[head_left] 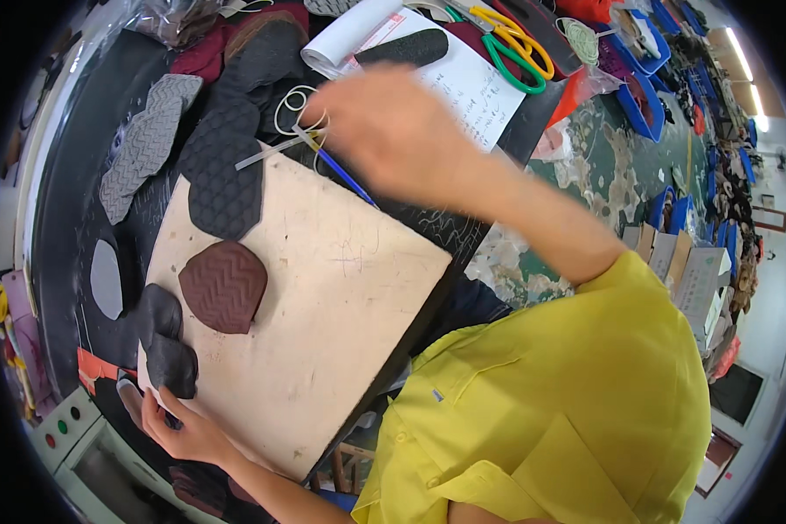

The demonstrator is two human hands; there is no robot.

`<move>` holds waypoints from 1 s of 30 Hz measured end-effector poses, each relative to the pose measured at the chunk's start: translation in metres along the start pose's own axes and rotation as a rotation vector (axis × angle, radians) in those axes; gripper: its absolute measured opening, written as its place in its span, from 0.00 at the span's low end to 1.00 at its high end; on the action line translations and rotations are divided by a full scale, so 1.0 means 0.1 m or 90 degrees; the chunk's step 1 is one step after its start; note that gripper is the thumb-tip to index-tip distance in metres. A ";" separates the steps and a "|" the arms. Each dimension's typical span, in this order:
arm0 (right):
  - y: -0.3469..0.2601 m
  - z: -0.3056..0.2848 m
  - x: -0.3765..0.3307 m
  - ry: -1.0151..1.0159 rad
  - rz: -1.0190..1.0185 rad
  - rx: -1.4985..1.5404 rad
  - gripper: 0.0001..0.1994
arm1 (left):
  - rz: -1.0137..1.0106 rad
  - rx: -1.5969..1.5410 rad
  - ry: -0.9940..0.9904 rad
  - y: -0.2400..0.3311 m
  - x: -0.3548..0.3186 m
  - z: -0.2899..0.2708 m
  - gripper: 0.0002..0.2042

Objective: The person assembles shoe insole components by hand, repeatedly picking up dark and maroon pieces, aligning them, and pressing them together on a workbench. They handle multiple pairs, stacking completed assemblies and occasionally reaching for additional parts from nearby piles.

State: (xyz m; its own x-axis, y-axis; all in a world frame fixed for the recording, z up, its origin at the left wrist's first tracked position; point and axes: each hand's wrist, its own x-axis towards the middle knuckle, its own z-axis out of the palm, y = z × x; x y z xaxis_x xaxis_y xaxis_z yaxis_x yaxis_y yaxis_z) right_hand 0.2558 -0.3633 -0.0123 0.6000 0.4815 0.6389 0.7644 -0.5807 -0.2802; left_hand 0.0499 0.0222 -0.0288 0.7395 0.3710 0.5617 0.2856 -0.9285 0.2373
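My left hand (179,426) is at the near corner of a tan cutting board (341,288), its thumb and fingers pinching the lower end of a dark smooth sole piece (164,345). A brown zigzag-patterned rubber piece (224,285) lies on the board just above it. A black diamond-patterned sole (224,170) overlaps the board's far corner. My right hand (386,127) is blurred, reaching across the board's far edge. Its fingertips are by a loop of pale rubber bands (295,109), a clear strip (266,155) and a blue pen (345,177). Whether it grips any of them is hidden.
Grey textured soles (144,144) and a grey oval piece (106,279) lie on the black mat to the left. Beyond the board are a written sheet (467,87), a white paper roll (349,33), a black insole (403,48) and yellow and green scissors (517,45). Blue bins (644,100) stand at the right.
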 end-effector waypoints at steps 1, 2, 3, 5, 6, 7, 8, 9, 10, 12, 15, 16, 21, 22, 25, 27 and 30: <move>0.37 -0.10 -0.02 -0.017 0.023 -0.033 0.12 | 0.009 -0.038 -0.026 -0.02 -0.02 -0.05 0.15; 0.67 -0.19 -0.05 -0.035 0.046 -0.065 0.14 | 0.056 -0.041 -0.066 0.01 -0.02 -0.08 0.15; 0.83 -0.26 -0.11 -0.021 0.018 -0.128 0.13 | 0.102 -0.045 -0.107 0.08 0.00 -0.12 0.15; 1.00 -0.40 -0.15 -0.050 0.085 -0.130 0.11 | 0.124 -0.068 -0.181 0.19 -0.02 -0.11 0.15; 1.05 -0.52 -0.08 -0.090 0.183 -0.064 0.09 | 0.116 -0.068 -0.207 0.20 0.00 -0.08 0.15; 1.12 -0.58 -0.06 -0.130 0.276 0.007 0.08 | 0.103 -0.065 -0.231 0.17 0.00 -0.08 0.15; 1.24 -0.59 -0.14 0.010 0.278 0.007 0.11 | 0.089 -0.063 -0.257 0.14 -0.01 -0.09 0.15; 1.48 -0.65 -0.19 -0.032 0.329 -0.036 0.12 | 0.080 -0.064 -0.279 0.11 0.01 -0.10 0.15; 1.53 -0.71 -0.08 -0.075 0.378 -0.076 0.13 | 0.068 -0.061 -0.301 0.06 0.04 -0.14 0.15; 1.31 -0.87 0.04 0.039 0.443 -0.079 0.13 | 0.059 -0.072 -0.333 0.00 0.08 -0.18 0.14; 1.57 -0.87 -0.09 0.022 0.327 -0.232 0.15 | 0.067 -0.103 -0.366 -0.06 0.14 -0.19 0.13; 1.59 -0.88 -0.10 0.013 0.324 -0.250 0.15 | 0.069 -0.110 -0.376 -0.07 0.15 -0.20 0.13; 1.72 -0.85 -0.16 -0.054 0.291 -0.244 0.18 | -0.013 -0.157 -0.409 -0.11 0.15 -0.27 0.12; 1.70 -0.86 -0.16 -0.059 0.290 -0.240 0.18 | -0.076 -0.200 -0.403 -0.14 0.13 -0.25 0.12; 1.79 -0.83 -0.28 0.011 0.186 -0.314 0.19 | -0.136 -0.224 -0.385 -0.14 0.11 -0.23 0.12; 1.70 -0.92 -0.24 0.008 0.205 -0.245 0.18 | -0.086 -0.198 -0.375 -0.08 0.09 -0.21 0.12; 1.53 -0.98 -0.25 0.029 0.192 -0.262 0.15 | 0.005 -0.159 -0.379 -0.02 0.06 -0.17 0.12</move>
State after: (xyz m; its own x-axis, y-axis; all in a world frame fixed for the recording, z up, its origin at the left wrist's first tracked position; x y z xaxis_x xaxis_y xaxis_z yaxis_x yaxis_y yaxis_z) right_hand 0.3350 -0.5284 -0.0006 0.7616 0.2285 0.6065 0.3968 -0.9043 -0.1575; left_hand 0.0436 0.0264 -0.0128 0.9733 0.2249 0.0451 0.1807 -0.8731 0.4528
